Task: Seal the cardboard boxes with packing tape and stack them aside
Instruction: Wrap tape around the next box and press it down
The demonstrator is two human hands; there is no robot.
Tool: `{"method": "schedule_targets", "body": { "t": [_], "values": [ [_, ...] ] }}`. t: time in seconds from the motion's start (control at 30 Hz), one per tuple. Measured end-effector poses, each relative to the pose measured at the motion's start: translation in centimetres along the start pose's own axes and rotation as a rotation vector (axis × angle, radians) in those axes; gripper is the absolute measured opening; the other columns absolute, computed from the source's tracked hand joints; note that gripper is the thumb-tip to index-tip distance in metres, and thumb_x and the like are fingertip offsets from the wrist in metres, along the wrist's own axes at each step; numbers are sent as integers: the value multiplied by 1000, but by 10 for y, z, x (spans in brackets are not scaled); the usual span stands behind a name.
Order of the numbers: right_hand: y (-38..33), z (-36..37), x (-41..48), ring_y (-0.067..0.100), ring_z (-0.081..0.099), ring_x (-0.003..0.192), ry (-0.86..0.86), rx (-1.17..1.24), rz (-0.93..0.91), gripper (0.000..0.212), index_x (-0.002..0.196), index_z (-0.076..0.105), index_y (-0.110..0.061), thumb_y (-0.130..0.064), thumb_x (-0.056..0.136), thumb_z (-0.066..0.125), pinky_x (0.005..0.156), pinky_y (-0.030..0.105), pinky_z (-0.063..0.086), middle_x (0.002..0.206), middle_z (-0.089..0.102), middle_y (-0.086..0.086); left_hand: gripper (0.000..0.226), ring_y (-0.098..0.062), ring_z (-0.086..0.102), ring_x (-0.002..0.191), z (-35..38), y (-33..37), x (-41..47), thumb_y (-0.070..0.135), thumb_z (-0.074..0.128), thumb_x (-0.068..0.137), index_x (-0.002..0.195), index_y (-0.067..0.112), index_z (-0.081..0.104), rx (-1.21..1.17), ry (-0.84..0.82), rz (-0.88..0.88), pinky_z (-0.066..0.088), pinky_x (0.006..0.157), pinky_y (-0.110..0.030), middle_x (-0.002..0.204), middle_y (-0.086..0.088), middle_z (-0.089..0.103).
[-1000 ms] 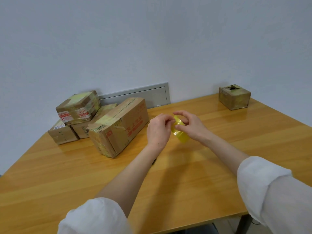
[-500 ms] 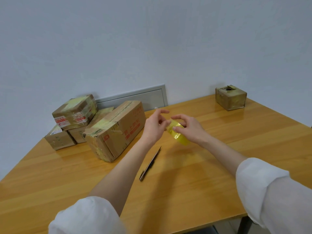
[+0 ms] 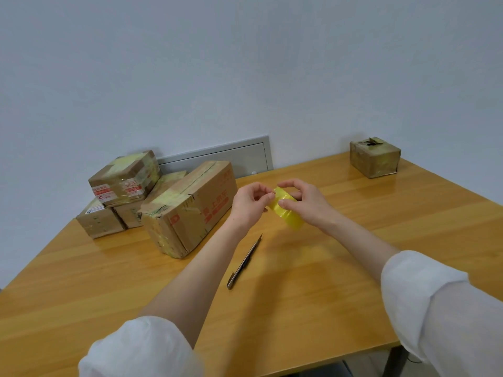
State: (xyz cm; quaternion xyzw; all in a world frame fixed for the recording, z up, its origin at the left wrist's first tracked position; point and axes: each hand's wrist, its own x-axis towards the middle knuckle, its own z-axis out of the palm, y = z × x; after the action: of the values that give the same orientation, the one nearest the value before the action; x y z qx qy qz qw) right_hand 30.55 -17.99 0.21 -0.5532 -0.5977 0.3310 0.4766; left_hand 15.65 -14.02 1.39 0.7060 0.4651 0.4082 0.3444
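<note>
— What sits nearest?
— Two white sleeves (image 3: 141, 346) at the near edge, with bare forearms reaching out over the wooden table (image 3: 299, 308). A utility knife (image 3: 245, 261) lies flat on the wood between the forearms, just right of the left one.
— And the hands?
— Both are raised above the middle of the table and meet on a yellow tape roll (image 3: 289, 214). The right hand (image 3: 309, 205) grips it, thumb on the near side and fingers arched over the top. The left hand (image 3: 249, 206) has curled fingers, with thumb and forefinger pinching at the roll's left edge. I cannot tell whether they hold a loose end.
— Where are the boxes?
— A large box (image 3: 187, 210) rests on the table left of the hands, with yellow tape along its top. Farther left, two small boxes (image 3: 99, 223) sit side by side, and a taped box (image 3: 123, 176) is stacked on them.
— Anything on the right?
— A lone box (image 3: 375, 157) near the far right corner, well apart from the others, its top crumpled. Beyond the table a grey panel (image 3: 217, 156) is set low in the pale wall (image 3: 245, 63)
</note>
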Motion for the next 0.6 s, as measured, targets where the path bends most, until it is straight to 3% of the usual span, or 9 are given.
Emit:
{"method": "schedule_targets", "body": {
  "t": [0.17, 0.23, 0.33, 0.43, 0.5, 0.6],
  "values": [
    [3, 7, 0, 20, 65, 80, 22, 15, 1, 37, 119, 57, -22, -10, 85, 67, 77, 33, 50, 96, 73, 9, 10, -8, 57, 56, -2, -1, -4, 5, 63, 89, 87, 15, 65, 56, 30, 64, 49, 47, -19, 76, -2, 60],
    [5, 8, 0, 20, 65, 81, 18, 18, 8, 38, 119, 57, -22, -10, 85, 67, 78, 33, 49, 97, 72, 8, 24, -12, 59, 63, -3, -2, -6, 4, 63, 89, 107, 19, 62, 30, 4, 66, 48, 46, -19, 86, -1, 57],
    [12, 9, 1, 14, 63, 73, 8, 33, 18, 37, 118, 57, -22, -9, 85, 67, 70, 25, 48, 96, 73, 7, 50, -17, 62, 73, -9, -4, -3, 8, 64, 89, 133, 26, 49, 119, 47, 39, 50, 49, -21, 107, -3, 50],
    [18, 5, 5, 9, 62, 74, 69, -45, 22, 38, 120, 58, -20, -11, 84, 67, 64, 19, 44, 96, 72, 2, 33, -18, 62, 87, -22, -11, -4, 18, 62, 92, 125, 18, 57, 385, 158, 26, 57, 72, -31, 115, -6, 53],
    [22, 2, 9, 14, 62, 98, 74, -221, 23, 40, 121, 57, -26, -18, 84, 67, 75, 23, 42, 114, 69, 2, 28, -19, 61, 94, -29, -18, -7, 31, 63, 91, 114, 16, 62, 608, 8, -36, 54, 82, -37, 107, -3, 61],
    [28, 3, 10, 21, 55, 119, 48, -567, 40, 40, 126, 52, -33, -28, 88, 63, 85, 30, 42, 128, 62, -3, 39, -18, 62, 81, -32, -28, -23, 46, 66, 84, 107, 16, 61, 915, -336, -275, 55, 70, -32, 92, 2, 60]
  ]
}}
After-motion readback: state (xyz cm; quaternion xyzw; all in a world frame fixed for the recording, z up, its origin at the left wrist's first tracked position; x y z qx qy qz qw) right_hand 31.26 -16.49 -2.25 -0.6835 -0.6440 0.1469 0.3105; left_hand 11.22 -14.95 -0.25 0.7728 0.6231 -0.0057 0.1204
